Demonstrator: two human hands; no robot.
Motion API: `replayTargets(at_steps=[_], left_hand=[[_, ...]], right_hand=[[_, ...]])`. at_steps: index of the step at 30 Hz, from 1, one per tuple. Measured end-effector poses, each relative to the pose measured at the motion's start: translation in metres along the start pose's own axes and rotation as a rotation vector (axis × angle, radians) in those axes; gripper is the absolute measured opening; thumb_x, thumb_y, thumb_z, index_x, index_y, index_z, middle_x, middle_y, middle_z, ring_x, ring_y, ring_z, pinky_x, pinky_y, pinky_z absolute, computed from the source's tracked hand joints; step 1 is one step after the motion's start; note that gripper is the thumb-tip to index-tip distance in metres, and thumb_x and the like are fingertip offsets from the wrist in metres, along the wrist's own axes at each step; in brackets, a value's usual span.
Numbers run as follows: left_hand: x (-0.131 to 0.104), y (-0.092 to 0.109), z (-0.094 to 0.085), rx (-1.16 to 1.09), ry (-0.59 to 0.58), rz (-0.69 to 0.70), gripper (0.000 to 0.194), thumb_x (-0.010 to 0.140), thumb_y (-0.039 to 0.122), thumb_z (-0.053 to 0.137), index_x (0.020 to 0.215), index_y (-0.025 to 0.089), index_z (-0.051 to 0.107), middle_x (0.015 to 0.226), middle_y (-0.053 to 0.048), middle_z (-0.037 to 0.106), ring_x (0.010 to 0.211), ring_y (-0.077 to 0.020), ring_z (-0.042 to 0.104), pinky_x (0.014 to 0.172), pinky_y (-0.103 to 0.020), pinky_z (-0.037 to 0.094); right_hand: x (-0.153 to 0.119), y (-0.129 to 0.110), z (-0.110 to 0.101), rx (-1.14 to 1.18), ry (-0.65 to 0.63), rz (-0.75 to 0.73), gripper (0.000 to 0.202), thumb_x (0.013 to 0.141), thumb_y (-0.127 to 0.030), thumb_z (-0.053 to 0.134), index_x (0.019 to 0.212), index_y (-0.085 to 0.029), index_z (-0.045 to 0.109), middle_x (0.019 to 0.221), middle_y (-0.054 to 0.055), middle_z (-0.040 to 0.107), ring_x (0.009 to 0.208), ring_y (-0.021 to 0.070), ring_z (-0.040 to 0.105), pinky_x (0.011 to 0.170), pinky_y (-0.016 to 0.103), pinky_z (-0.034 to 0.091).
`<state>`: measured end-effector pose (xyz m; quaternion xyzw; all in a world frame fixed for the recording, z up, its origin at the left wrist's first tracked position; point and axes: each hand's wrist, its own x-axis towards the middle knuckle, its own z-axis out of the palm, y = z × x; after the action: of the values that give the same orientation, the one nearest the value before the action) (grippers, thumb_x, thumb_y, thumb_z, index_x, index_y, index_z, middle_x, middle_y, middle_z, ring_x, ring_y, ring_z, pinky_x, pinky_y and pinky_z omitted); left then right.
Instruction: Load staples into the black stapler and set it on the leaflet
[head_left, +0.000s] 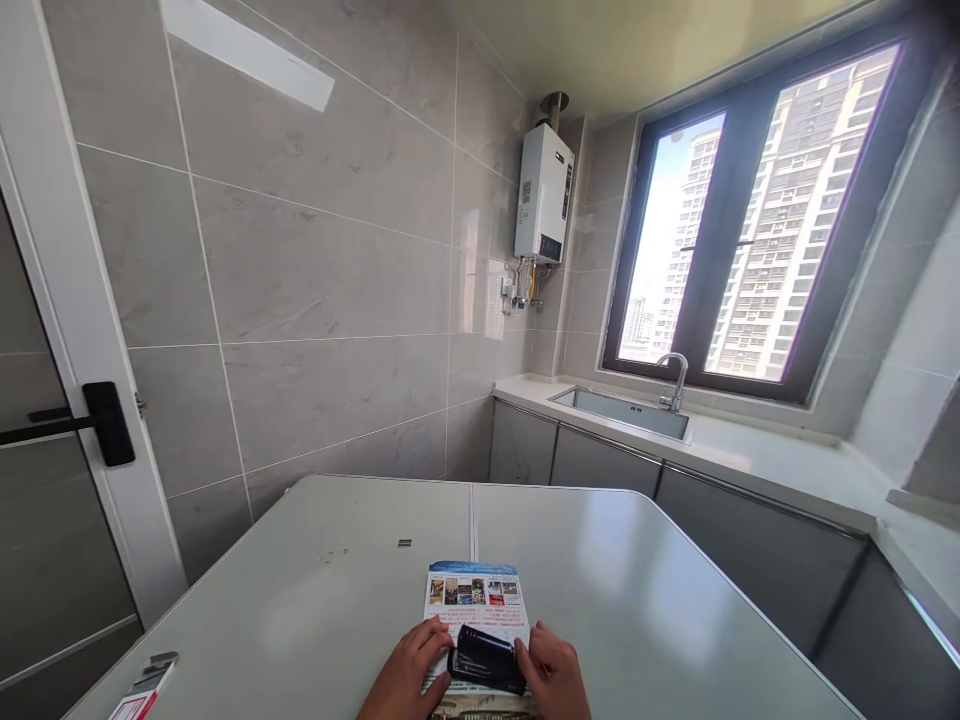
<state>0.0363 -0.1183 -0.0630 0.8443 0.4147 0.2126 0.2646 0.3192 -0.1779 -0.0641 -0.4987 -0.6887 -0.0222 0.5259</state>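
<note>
A glossy black stapler lies over a printed leaflet with a blue upper edge and small colour pictures. My left hand grips the stapler's left end, with the fingers above and the thumb below. At its right end, my right hand has curled fingers and the thumb against the black body. Beneath the leaflet's near edge a brownish printed strip shows in part. Farther out lies a short grey strip that looks like staples.
The hands work over a pale folding table with a centre seam. A small white and red box is at its near left. A door with a black handle stands left; a counter with a sink runs along the right.
</note>
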Motion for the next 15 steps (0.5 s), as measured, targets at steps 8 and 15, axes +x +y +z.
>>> replayTargets(at_steps=[8, 15], left_hand=[[0.003, -0.002, 0.0, 0.005, -0.006, 0.018, 0.044, 0.084, 0.029, 0.071, 0.128, 0.032, 0.071, 0.153, -0.006, 0.058, 0.147, -0.0312, 0.048, 0.127, -0.048, 0.038], [0.006, -0.001, -0.005, 0.005, -0.046, 0.012, 0.042, 0.083, 0.027, 0.069, 0.125, 0.03, 0.07, 0.154, -0.006, 0.057, 0.148, -0.0307, 0.045, 0.127, -0.046, 0.036]], right_hand=[[-0.007, 0.013, 0.013, -0.024, -0.107, 0.105, 0.058, 0.1, -0.045, 0.055, 0.058, -0.02, 0.024, 0.054, -0.004, 0.037, 0.052, 0.0099, 0.035, 0.054, 0.024, 0.027], [-0.004, 0.013, 0.016, -0.011, -0.153, 0.194, 0.061, 0.097, -0.055, 0.055, 0.058, -0.022, 0.021, 0.055, -0.005, 0.031, 0.053, 0.0101, 0.028, 0.052, 0.025, 0.022]])
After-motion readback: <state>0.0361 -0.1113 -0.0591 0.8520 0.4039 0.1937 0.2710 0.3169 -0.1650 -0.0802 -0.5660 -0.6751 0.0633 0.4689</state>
